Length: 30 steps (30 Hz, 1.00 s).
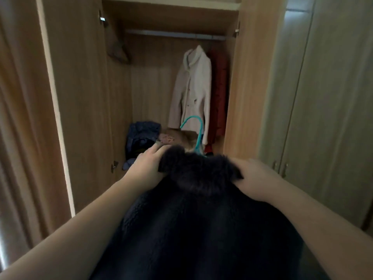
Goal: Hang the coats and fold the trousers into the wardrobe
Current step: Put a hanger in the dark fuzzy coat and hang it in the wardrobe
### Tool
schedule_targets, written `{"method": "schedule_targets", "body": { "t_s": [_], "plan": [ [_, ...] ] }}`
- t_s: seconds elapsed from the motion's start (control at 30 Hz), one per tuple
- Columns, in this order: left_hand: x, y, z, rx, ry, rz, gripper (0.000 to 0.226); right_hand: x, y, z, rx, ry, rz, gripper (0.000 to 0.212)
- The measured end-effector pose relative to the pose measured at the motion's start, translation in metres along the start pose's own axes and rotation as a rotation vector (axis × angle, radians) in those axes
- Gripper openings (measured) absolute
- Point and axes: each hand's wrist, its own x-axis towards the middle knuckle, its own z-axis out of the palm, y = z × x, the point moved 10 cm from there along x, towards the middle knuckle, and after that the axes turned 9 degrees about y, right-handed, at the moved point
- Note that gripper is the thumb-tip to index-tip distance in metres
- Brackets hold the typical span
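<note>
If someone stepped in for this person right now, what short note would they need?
Left hand and right hand each grip the collar of the dark coat, which sits on a teal hanger, hook up.
Done: white coat and red garment hang from the rail.
Left: hook the dark coat onto the rail; a heap of clothes on the wardrobe floor probably still needs folding.

Grey-green cupboard doors [314,93] at right, w/ small handles [279,165]; curtain [18,122] at far left.
</note>
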Motion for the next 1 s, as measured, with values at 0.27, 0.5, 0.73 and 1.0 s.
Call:
{"method": "schedule_targets", "body": {
  "t_s": [0.27,0.5,0.73,1.0],
  "plan": [
    [0.072,-0.116,-0.002,0.386,0.037,-0.009,0.072,0.127,-0.017,0.037,-0.039,0.119,0.217,0.033],
    [0.156,-0.158,-0.040,0.313,0.211,-0.002,0.067,0.253,-0.033,0.024,-0.031,0.309,0.248,0.013],
    [0.270,-0.189,-0.074,0.379,0.361,0.023,0.067,0.380,-0.015,-0.011,-0.124,0.494,0.231,0.018],
    [0.407,-0.226,-0.083,0.448,0.531,-0.024,0.065,0.529,0.017,-0.040,-0.138,0.591,0.208,0.037]
  ]
}}
